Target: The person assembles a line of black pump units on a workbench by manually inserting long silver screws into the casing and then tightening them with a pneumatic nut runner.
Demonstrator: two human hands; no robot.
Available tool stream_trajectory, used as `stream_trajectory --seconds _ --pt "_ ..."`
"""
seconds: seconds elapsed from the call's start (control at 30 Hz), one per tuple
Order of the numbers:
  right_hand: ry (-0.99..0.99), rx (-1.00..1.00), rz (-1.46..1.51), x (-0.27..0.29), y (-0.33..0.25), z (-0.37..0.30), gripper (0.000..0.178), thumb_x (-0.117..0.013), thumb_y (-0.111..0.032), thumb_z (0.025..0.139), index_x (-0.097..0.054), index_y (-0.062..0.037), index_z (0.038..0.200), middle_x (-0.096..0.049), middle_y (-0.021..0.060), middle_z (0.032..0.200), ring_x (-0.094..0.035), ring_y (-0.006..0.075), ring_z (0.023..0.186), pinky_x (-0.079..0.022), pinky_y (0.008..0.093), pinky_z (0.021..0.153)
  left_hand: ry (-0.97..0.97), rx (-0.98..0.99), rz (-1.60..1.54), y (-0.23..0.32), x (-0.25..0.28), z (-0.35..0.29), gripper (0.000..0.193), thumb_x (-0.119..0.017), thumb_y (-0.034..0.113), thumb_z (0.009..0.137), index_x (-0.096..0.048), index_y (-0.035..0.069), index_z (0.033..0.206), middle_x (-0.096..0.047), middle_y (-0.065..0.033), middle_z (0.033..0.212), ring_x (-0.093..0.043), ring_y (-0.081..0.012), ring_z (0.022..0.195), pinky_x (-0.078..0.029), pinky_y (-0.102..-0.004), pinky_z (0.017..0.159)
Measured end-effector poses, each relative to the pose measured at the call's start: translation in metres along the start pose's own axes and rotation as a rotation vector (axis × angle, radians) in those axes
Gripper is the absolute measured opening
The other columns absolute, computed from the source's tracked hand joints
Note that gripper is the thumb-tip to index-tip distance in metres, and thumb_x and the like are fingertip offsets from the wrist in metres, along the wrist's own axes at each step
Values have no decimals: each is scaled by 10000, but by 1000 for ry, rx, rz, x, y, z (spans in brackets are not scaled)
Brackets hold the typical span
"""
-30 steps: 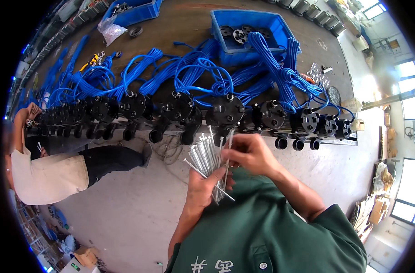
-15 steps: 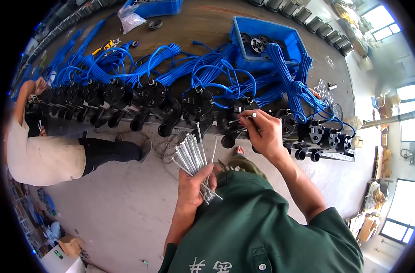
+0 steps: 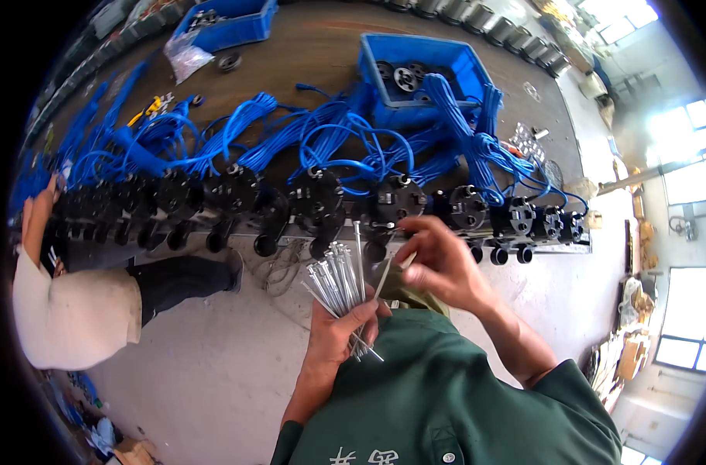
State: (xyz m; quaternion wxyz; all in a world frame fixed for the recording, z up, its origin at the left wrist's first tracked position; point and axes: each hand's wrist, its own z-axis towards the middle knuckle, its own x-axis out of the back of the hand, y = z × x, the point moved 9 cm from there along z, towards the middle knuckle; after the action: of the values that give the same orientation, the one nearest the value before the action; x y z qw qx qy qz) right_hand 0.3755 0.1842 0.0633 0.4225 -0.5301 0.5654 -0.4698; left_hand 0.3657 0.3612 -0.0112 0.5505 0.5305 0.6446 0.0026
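My left hand (image 3: 339,329) is closed round a bundle of long silver bolts (image 3: 339,279), their heads fanned upward and a few ends sticking out below. Two bolts stand apart from the bunch, one upright and one leaning right. My right hand (image 3: 444,267) hovers just right of them, thumb and fingers apart and slightly blurred, with nothing visible between them. Beyond its fingertips sits a round black pump-like housing (image 3: 398,200) with a side spout. What looks like a small bolt head (image 3: 391,225) shows at its near side.
Similar black housings (image 3: 318,194) line the bench edge. Coiled blue cables (image 3: 329,132) lie behind them. A blue crate (image 3: 426,46) holds black round parts; another blue bin (image 3: 244,27) stands farther back. A co-worker (image 3: 82,318) reaches toward the bench at left.
My right hand has come down and nearer to the bolt bundle, its fingers now spread; the bolt it pinched has left its grip. The view has shifted slightly.
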Motion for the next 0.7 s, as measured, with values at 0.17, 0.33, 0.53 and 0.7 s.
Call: stream_trajectory --seconds 0.17,0.33,0.53,0.7 --pt "4 -181 110 29 9 -6 176 -691 -141 984 -648 8 1066 -711 51 824 -684 97 699 -553 243 621 -5 105 16 -11 -31 13 181 -652 -14 908 -581 -40 1072 -698 -227 842 -590 -180 489 -456 -275 429" --pt "450 182 -4 147 -50 8 152 -601 -112 1028 -658 23 1069 -733 76 864 -709 112 736 -578 247 637 157 76 112 -2 -28 21 207 -625 1 916 -555 -13 1110 -650 -237 822 -551 -189 478 -431 -303 434" --pt "496 405 -447 153 -45 67 88 -672 -51 944 -685 14 1003 -712 139 798 -715 225 688 -549 308 611 245 68 159 3 -29 34 198 -621 0 915 -565 -3 1105 -645 -218 790 -547 -195 470 -422 -312 417" --pt "401 482 -543 143 -38 86 107 -714 -40 889 -666 -5 979 -678 173 788 -678 358 687 -530 382 576 330 54 131 0 -31 37 217 -635 23 906 -579 5 1115 -647 -208 795 -551 -204 474 -426 -320 425"
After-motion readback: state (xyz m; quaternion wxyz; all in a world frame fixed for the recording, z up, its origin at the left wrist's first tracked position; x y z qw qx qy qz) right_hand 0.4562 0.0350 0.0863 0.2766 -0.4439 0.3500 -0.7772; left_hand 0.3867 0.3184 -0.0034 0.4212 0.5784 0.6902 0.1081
